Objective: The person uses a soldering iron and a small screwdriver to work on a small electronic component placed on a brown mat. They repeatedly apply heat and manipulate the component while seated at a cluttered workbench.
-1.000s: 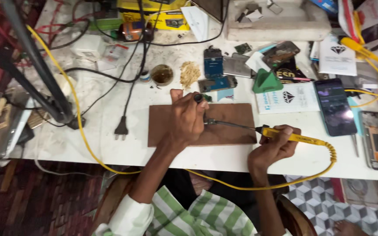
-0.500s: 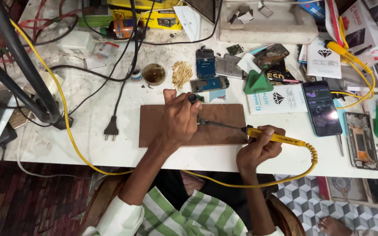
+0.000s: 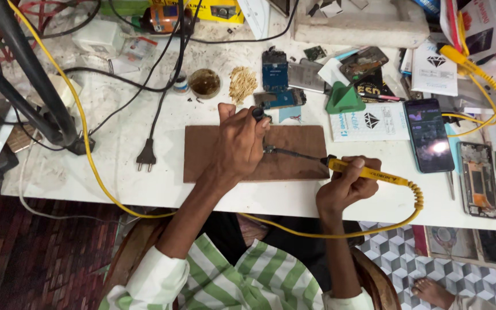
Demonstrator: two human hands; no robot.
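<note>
Yellow soldering iron [image 3: 368,171] pinched in right hand [image 3: 344,186] fingers, tip beside left hand [image 3: 241,142]

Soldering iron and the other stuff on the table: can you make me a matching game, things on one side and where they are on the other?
Things:
1. soldering iron
2. black plug
3. lit phone
4. green stand

Places:
A. lying loose on the white table, left of the brown board
B. held in the right hand
C. above the board's right end
D. flat on the table, right of the board

The left hand presses down on the board.

Pairs: 1-B, 2-A, 3-D, 4-C
</note>
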